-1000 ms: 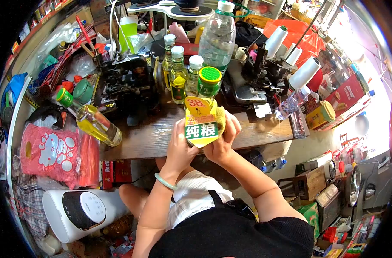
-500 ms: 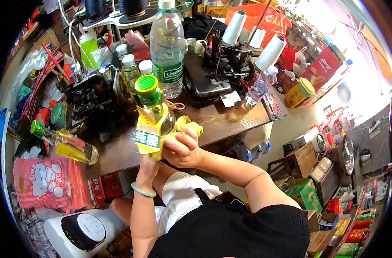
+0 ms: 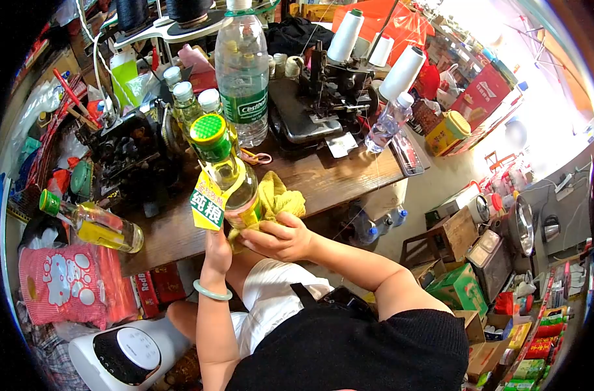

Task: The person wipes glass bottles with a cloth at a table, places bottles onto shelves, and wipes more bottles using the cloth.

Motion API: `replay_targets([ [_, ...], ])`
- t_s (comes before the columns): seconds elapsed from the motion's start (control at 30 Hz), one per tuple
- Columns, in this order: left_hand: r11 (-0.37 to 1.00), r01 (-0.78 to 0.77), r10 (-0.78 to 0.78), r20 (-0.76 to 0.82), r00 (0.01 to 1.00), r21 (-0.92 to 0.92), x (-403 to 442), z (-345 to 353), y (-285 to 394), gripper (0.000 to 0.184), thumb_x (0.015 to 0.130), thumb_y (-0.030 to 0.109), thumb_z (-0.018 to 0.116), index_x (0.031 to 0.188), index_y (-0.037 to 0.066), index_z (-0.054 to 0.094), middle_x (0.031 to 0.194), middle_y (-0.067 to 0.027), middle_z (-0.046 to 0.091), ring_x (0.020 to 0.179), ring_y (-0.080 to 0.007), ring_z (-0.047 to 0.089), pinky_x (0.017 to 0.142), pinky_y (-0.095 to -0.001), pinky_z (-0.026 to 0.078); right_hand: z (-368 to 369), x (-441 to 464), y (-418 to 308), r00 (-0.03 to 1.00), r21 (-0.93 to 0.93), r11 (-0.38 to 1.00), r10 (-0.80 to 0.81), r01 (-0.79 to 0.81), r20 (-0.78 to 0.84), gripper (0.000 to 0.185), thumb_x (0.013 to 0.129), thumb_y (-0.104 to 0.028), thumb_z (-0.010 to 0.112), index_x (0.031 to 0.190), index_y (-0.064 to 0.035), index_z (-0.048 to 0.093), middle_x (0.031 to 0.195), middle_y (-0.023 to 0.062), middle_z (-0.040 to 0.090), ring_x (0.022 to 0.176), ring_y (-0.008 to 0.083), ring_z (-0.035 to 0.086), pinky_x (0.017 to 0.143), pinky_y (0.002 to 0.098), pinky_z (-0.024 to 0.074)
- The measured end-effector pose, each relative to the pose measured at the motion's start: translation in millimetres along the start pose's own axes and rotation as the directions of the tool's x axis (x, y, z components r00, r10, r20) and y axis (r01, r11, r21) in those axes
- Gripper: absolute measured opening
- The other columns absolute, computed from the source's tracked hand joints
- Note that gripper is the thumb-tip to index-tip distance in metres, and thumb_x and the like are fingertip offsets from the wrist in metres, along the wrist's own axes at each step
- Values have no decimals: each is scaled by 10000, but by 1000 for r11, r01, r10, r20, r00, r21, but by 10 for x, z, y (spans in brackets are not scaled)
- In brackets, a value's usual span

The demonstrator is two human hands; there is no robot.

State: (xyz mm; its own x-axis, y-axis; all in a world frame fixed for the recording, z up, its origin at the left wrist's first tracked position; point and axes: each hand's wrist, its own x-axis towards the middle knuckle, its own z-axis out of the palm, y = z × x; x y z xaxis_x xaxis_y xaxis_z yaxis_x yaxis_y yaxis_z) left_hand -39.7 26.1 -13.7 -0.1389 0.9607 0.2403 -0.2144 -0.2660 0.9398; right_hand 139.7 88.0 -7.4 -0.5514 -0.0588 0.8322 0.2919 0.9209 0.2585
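Observation:
A clear glass bottle [image 3: 243, 189] with a green and yellow cap stands tilted over the front edge of the wooden table [image 3: 336, 179]. A yellow and green paper tag [image 3: 207, 202] hangs from its neck. My left hand [image 3: 217, 251] is at the bottle's lower left side, its fingers mostly hidden behind the tag and bottle. Bent round a yellow cloth [image 3: 279, 195], the fingers of my right hand [image 3: 281, 237] press it against the bottle's lower right side. Behind are several white-capped bottles [image 3: 187, 107] and a large plastic bottle [image 3: 242, 78].
A bottle of yellow liquid [image 3: 104, 228] lies at the table's left end. Black sewing machines [image 3: 137, 146] stand left and right, with white thread cones [image 3: 401, 73] at the right one. A pink bag [image 3: 62, 283] and a white appliance [image 3: 124, 355] are at the lower left.
The view has turned, shifting the table leftward. The bottle's body, hidden behind the tag a second ago, now shows. The tag has swung to its left, and the cloth is spread at its right side.

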Motion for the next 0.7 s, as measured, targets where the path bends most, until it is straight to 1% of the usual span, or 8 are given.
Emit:
replay_targets([
  [0.13,999,-25,25,10,1000,23,45,29,11,561,1039,446,255,1268,-1,505,1281,-89,516,1161,-190,498,1022,-334,368,-44,145,207,988,-37,999,10,-16,-153,323,736,-248,702,1059,-271,712,1175,-42,554,991,128,485,726,302,411],
  [0.2,969,140,-136,36,990,-204,49,77,74,484,1052,358,281,1246,-7,533,1280,-97,533,1169,-199,504,1026,-338,371,-63,293,274,968,-48,998,33,-47,-250,302,717,-261,738,1009,-333,718,1102,-34,542,957,160,503,768,315,425],
  [0.27,999,5,-13,149,989,49,111,75,127,380,1048,267,343,1208,-5,556,1214,-106,579,1116,-205,550,974,-348,426,-78,443,351,954,14,997,75,-74,-289,319,685,-252,749,989,-344,717,1108,-21,542,943,174,509,782,322,436],
  [0.47,961,-9,21,-39,999,275,43,32,-72,405,1046,291,337,1206,-16,549,1148,-125,612,1029,-219,583,881,-340,459,126,454,199,818,446,850,454,-280,-353,299,716,-38,656,1010,-87,677,1133,140,506,973,295,539,843,380,457],
  [0.57,910,12,-21,17,1000,414,19,-44,-123,508,1039,375,306,1295,-34,463,1247,-109,546,1156,-199,521,1005,-341,405,115,641,97,610,577,636,742,-512,-277,234,838,-81,553,1027,50,592,1161,237,502,1088,341,453,960,421,368],
  [0.6,910,16,-25,15,1000,415,10,-56,-137,508,1039,375,306,1295,-34,463,1247,-109,546,1156,-199,521,1005,-341,405,148,539,144,706,374,700,693,-608,-149,288,890,-98,461,1090,76,571,1193,248,511,1128,350,447,1009,418,335],
  [0.67,852,-81,74,33,997,518,16,-29,-96,494,1050,340,280,1327,-39,432,1287,-119,521,1193,-215,493,1027,-334,372,196,598,186,654,623,527,756,-578,-33,344,941,-143,376,1128,75,565,1257,242,501,1176,348,432,1039,403,304],
  [0.7,938,-24,36,-29,999,346,-20,21,-78,462,1042,284,338,1371,-35,386,1372,-177,449,1285,-280,414,1065,-359,311,256,552,173,636,646,466,770,-605,40,413,973,-193,297,1135,66,574,1274,222,507,1203,341,421,1045,406,292],
])
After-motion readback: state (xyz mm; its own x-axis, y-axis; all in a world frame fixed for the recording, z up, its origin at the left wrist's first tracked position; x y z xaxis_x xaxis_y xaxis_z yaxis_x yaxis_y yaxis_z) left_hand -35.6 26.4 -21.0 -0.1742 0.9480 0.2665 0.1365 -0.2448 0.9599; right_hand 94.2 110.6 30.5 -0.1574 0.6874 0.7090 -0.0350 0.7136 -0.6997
